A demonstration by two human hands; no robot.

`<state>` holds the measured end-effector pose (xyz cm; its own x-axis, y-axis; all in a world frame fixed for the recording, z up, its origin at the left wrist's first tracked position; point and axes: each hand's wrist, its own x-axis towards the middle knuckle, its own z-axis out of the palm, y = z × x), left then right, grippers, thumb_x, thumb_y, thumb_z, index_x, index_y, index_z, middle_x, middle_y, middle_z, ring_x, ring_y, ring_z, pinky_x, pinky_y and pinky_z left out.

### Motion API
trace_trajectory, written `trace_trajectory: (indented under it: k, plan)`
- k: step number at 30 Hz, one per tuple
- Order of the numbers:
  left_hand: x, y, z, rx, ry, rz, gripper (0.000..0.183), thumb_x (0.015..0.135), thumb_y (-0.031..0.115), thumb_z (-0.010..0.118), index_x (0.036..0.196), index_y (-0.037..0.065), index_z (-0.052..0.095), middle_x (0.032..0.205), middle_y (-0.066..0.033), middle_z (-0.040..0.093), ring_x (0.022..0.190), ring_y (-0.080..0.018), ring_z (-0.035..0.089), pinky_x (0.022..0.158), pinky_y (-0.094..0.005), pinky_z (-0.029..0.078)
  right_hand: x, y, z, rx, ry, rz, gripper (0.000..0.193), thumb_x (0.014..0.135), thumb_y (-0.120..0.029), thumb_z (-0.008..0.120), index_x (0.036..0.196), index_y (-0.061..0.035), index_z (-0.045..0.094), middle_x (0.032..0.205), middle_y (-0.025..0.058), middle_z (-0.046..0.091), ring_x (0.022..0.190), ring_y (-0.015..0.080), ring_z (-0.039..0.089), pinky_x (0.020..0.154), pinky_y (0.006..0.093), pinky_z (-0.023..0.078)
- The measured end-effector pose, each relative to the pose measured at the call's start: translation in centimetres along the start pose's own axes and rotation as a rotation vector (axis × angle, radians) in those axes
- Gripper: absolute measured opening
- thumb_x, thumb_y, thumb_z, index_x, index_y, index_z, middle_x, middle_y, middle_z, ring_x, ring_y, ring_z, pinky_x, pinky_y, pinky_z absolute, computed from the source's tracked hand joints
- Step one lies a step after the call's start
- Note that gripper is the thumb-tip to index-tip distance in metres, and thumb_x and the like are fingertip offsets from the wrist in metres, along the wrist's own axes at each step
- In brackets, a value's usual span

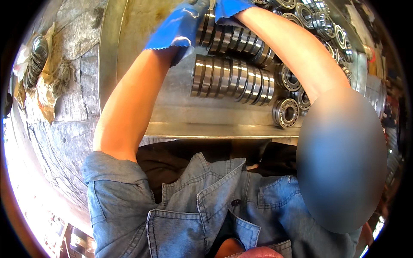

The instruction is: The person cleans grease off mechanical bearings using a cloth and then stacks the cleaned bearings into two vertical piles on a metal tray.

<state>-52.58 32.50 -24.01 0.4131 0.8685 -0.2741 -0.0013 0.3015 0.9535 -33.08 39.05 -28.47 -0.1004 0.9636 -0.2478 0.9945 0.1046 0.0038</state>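
Note:
My left hand (pixel 178 26), in a blue rubber glove, reaches to the top edge of the view, beside the left end of a far row of steel bearings (pixel 238 41). My right hand (pixel 232 8), gloved the same way, is at that row's far side. The fingers of both hands are cut off or hidden, so what they hold does not show. Nearer to me, a second row of bearings (pixel 232 79) lies on its side, rings face to face. Both rows rest in a shallow metal tray (pixel 172 129).
Loose bearings (pixel 287 113) with visible rollers crowd the tray's right side, partly under my right forearm. The tray has raised walls at the left and front. Left of it, a stack of thin metal rings (pixel 36 60) lies on brown paper (pixel 48 101) on a grey, worn surface.

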Motion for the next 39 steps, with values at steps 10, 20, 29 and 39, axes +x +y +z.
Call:
trace_trajectory:
  k: [10,20,29,39]
  plan:
    - [-1.2,0.7,1.0,0.777,-0.035,0.445,0.053,0.071,-0.002,0.059,0.123,-0.007,0.058,0.12,-0.0276,0.062,0.12,-0.0426,0.057,0.104,-0.0435,0.049,-1.0,4.7,-0.3,-0.328,0.082,-0.519,0.02,0.078,-0.025,0.067,0.084,-0.0105,0.078,0.087,0.0193,0.073,0.084,0.0375,0.072,0.073,0.0446,0.058]
    - [0.5,-0.5,0.7,0.832,0.062,0.264,0.039,0.088,0.01,0.064,0.123,-0.004,0.059,0.121,-0.0288,0.064,0.118,-0.0441,0.061,0.103,-0.0451,0.051,-16.3,8.3,-7.0,0.754,0.344,-0.096,0.035,0.097,-0.028,0.063,0.123,-0.0048,0.063,0.12,0.0172,0.069,0.105,0.0309,0.069,0.089,0.0415,0.055]
    - [4.3,-0.2,2.5,1.255,0.2,0.047,0.038,0.107,0.04,0.045,0.135,0.024,0.064,0.122,-0.0167,0.072,0.114,-0.037,0.068,0.101,-0.0479,0.053,-21.4,16.8,-3.4,1.326,0.29,0.153,0.037,0.102,-0.018,0.06,0.133,0.0018,0.059,0.126,0.0159,0.07,0.107,0.0264,0.071,0.093,0.0386,0.058]
    - [2.3,1.0,11.1,1.257,-0.259,0.252,0.045,0.1,0.038,0.061,0.141,0.02,0.061,0.127,-0.0123,0.071,0.11,-0.0349,0.07,0.095,-0.0431,0.056,-22.0,12.4,5.2,1.703,0.192,0.213,0.063,0.102,-0.032,0.068,0.152,0.0005,0.047,0.14,0.0132,0.063,0.132,0.0199,0.056,0.112,0.0306,0.04]
